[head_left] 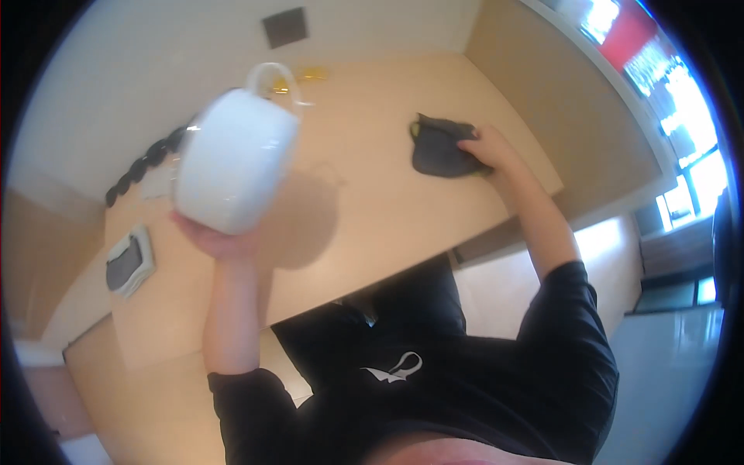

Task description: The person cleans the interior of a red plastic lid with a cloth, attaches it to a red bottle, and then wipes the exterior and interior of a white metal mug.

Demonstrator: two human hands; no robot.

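My left hand [218,239] supports a large, glossy white vessel [235,163] from beneath, above the table. The vessel is tilted, with its white loop handle [274,71] at the far upper end; its opening is not visible. Over to the right, my right hand [491,146] grips the near-right edge of a dark grey cloth [443,148] with yellow-green edging. This cloth is bunched and lies on or just over the tabletop. Motion blurs the vessel, and my left fingers are partly hidden beneath it.
A light wood table [372,203] spans the view, with a wood-coloured panel [564,99] on its right. Folded white and grey cloth [131,261] lies at the left. Dark rounded objects [145,163] line the back left, and small yellow items [314,74] sit at the back.
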